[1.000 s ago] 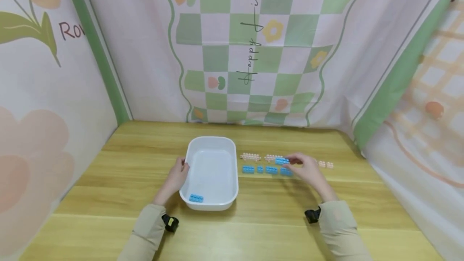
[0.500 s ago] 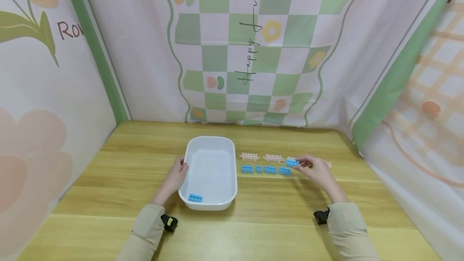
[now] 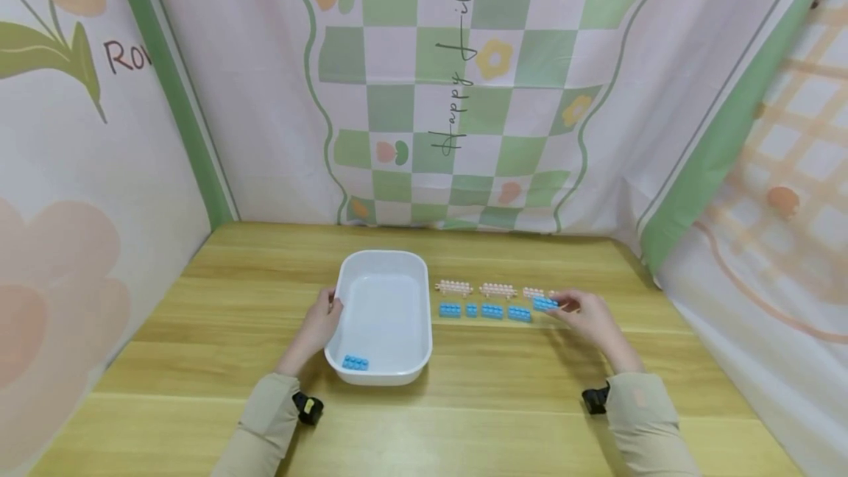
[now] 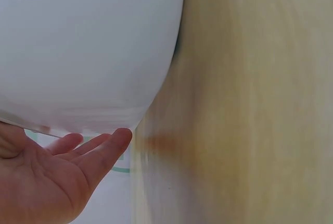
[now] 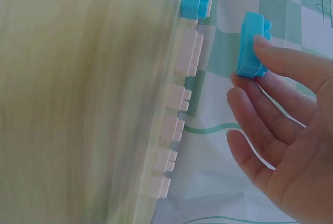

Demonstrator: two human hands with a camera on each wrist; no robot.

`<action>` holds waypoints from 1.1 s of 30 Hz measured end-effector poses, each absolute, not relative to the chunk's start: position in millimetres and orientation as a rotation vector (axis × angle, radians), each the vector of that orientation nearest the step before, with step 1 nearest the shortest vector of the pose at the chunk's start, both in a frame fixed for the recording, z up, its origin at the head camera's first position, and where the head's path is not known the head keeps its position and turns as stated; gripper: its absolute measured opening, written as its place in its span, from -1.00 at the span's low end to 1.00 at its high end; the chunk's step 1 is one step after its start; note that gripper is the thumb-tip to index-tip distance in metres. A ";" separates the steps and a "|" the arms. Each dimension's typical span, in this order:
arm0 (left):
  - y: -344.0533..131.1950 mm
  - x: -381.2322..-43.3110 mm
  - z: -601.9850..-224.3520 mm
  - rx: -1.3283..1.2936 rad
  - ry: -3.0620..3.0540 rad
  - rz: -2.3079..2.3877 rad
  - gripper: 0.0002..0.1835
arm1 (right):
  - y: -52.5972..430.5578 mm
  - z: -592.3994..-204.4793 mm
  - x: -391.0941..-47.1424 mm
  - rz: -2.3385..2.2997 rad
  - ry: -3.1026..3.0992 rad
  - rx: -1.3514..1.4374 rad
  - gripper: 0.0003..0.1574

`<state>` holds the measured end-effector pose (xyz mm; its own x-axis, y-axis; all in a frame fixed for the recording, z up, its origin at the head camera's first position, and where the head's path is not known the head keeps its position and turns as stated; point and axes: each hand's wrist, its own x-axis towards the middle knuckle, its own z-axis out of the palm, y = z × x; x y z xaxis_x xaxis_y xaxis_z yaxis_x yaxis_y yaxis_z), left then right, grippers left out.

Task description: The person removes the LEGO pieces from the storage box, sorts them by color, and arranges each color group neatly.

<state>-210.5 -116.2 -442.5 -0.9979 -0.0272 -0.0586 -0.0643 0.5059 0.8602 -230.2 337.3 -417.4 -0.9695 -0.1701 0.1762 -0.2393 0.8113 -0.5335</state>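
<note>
My right hand (image 3: 584, 315) pinches a blue building block (image 5: 251, 44) between thumb and fingers, above the table at the right end of the blue row. This row of several blue blocks (image 3: 492, 311) lies right of a white plastic tray (image 3: 428, 330). Behind it runs a row of pale pink blocks (image 3: 498, 290); my right hand partly hides its right end. With my left hand (image 3: 323, 319) I hold the tray by its left side; in the left wrist view the fingers (image 4: 104, 156) lie against its outer wall. One blue block (image 3: 355, 363) rests in the tray's near left corner.
A wooden table (image 3: 424, 433) spans the front. Patterned curtains (image 3: 391, 116) hang close behind it and on both sides. Small pale pink blocks (image 5: 170, 128) stand in line along the table in the right wrist view.
My right hand has moved right and slightly nearer with the blue block, from over the pink row to the end of the blue row. The left hand keeps its hold on the tray.
</note>
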 end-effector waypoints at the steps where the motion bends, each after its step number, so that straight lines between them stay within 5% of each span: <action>1: -116.3 -210.2 -442.5 -0.081 2.692 1.542 -0.52 | 338.2 -418.2 -230.6 0.871 -2.878 0.328 -0.57; 33: -116.1 -211.0 -442.2 -0.072 2.714 1.539 -0.54 | 350.5 -430.6 -244.5 0.845 -3.020 0.379 -0.61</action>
